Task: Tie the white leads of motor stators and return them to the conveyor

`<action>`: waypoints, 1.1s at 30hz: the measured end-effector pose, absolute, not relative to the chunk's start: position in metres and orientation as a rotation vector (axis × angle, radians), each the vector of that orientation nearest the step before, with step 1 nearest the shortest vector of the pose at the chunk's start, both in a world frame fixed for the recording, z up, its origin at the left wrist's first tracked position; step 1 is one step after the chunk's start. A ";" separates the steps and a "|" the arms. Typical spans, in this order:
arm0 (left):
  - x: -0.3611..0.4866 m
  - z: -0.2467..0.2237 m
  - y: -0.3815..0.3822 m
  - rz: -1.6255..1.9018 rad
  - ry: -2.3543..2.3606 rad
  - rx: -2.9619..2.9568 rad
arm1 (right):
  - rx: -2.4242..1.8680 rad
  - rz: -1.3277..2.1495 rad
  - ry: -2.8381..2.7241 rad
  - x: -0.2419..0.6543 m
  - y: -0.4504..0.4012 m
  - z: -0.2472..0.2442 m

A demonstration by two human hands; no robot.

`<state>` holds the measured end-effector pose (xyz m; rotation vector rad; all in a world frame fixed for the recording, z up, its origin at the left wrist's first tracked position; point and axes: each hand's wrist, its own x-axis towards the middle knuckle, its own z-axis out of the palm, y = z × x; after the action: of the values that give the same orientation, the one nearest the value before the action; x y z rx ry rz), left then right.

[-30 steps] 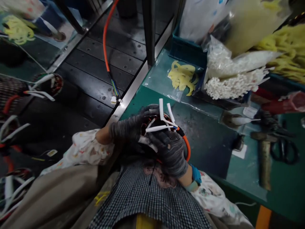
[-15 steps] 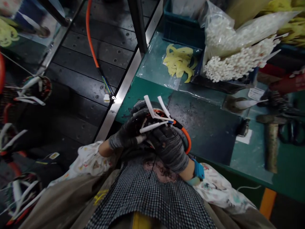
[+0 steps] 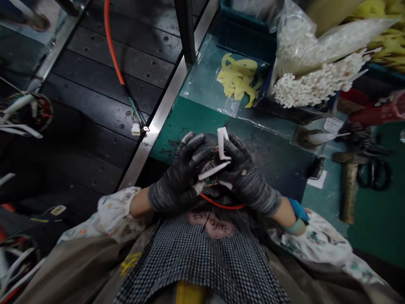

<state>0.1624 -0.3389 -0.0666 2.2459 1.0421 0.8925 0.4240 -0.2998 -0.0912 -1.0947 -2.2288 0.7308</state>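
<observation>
Both my hands wear dark grey gloves and hold a round motor stator with wire windings [image 3: 208, 166] close in front of my apron. My left hand [image 3: 180, 173] curves around its left side, fingers over the top and thumb low. On the other side my right hand [image 3: 249, 179] wraps its right edge. White insulating sleeves [image 3: 213, 170] stick out over the stator between the hands. An orange cable [image 3: 221, 205] bends beneath it toward the right hand. The gloves cover much of the stator.
More wound stators with white sleeves [image 3: 42, 112] stand at left on the dark slatted conveyor [image 3: 104, 90]. An orange cable [image 3: 113, 46] ends in a white connector [image 3: 136, 129]. Yellow strips [image 3: 238, 78], bagged white tubes [image 3: 303, 90], a hammer [image 3: 349, 188] and scissors [image 3: 376, 174] lie right.
My right hand has moved from over the front of the stator to its right side. The orange cable has swung from the right to below the stator, and the sleeves have shifted.
</observation>
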 end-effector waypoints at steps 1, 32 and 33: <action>0.163 -0.066 -0.338 0.895 1.039 2.241 | -1.054 0.756 -2.245 0.427 -0.296 -0.093; 0.212 -0.098 -0.361 1.233 1.487 1.901 | -1.086 0.716 -2.136 0.440 -0.321 -0.081; 0.214 -0.095 -0.358 1.239 1.478 1.905 | -1.086 0.712 -2.132 0.446 -0.319 -0.082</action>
<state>0.2143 -0.3575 -0.0947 1.9052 1.4782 1.2391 0.4464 -0.3193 -0.0822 -1.0859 -2.1316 0.7118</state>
